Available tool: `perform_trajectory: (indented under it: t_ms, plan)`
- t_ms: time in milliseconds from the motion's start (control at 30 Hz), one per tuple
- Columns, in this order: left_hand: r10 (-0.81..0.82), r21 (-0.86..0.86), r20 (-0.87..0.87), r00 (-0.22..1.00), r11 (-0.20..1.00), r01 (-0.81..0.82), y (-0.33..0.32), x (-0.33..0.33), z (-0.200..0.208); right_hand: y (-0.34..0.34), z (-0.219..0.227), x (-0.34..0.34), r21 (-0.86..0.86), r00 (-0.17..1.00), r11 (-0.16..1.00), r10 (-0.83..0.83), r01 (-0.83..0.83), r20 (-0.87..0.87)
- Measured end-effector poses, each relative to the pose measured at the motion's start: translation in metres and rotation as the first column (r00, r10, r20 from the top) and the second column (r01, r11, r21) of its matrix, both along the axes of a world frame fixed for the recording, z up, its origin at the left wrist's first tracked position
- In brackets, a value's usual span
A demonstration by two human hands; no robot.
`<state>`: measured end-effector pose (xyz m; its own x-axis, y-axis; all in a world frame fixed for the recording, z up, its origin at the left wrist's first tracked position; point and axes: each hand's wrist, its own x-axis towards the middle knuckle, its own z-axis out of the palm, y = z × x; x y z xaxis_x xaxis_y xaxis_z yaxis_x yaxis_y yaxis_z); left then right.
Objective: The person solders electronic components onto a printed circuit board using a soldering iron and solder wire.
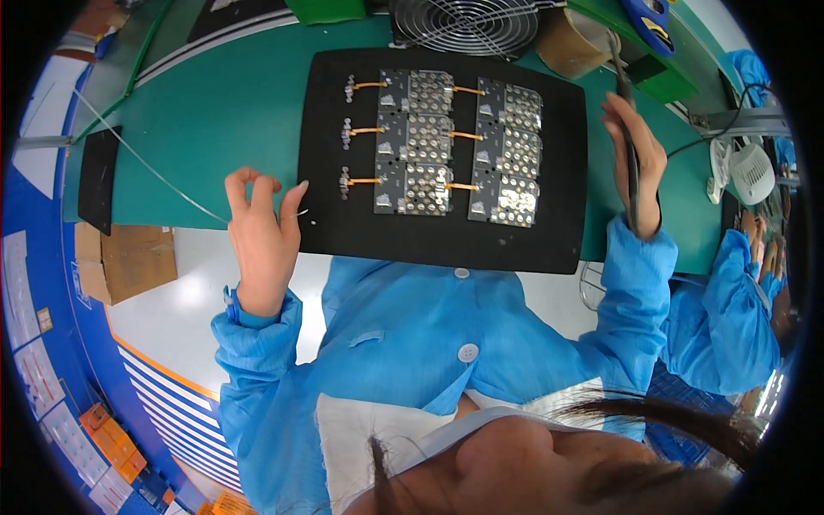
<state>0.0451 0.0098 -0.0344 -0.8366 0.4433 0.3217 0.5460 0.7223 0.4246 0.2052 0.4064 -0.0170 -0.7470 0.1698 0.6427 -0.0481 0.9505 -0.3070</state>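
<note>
My left hand (260, 236), just off the left front edge of a black mat (386, 236), pinches a thin silvery wire (163, 176). The wire comes in from the far left, and its short end pokes out by my fingertips. Beyond the mat's right edge, my right hand (639, 159) is wrapped around a dark, slim soldering iron (633, 184), which points away from me. On the mat lie several grey circuit boards (416, 189) in two columns, dotted with round silvery pads. Short orange connectors (463, 135) join the columns, and small connector pieces (346, 133) sit at the left ends.
At the back stands a fan with a wire guard (463, 21), beside a brown round holder (573, 43). Blue-handled tools (650, 26) hang at the far right. A co-worker's hands (760, 245) and a small white fan (753, 174) are to the right; a cardboard box (137, 262) is lower left.
</note>
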Motion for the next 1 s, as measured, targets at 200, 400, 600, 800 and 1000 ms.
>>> perform_trajectory:
  t_ms: [200,400,600,800,1000]
  plan:
    - [-0.122,0.046,0.327,0.937,0.993,0.113,-0.019,0.007,0.003,-0.034,-0.015,0.036,0.053,0.976,0.988,-0.149,0.142,0.162]
    - [-0.280,0.427,0.608,0.743,0.904,-0.009,-0.037,0.005,0.003,-0.068,-0.021,0.047,-0.011,0.979,0.985,-0.167,0.170,0.118]
    - [-0.513,0.790,0.608,0.606,0.464,-0.400,-0.044,0.012,0.005,-0.089,-0.019,0.049,-0.206,0.994,0.976,-0.057,0.075,0.090]
    - [-0.575,0.818,0.543,0.612,0.196,-0.541,-0.035,0.014,-0.017,-0.123,-0.027,0.029,-0.358,0.993,0.930,0.113,-0.090,0.046]
    - [-0.537,0.721,0.616,0.576,0.090,-0.687,-0.003,0.034,-0.023,-0.134,-0.037,0.016,-0.465,0.978,0.863,0.207,-0.196,-0.027]
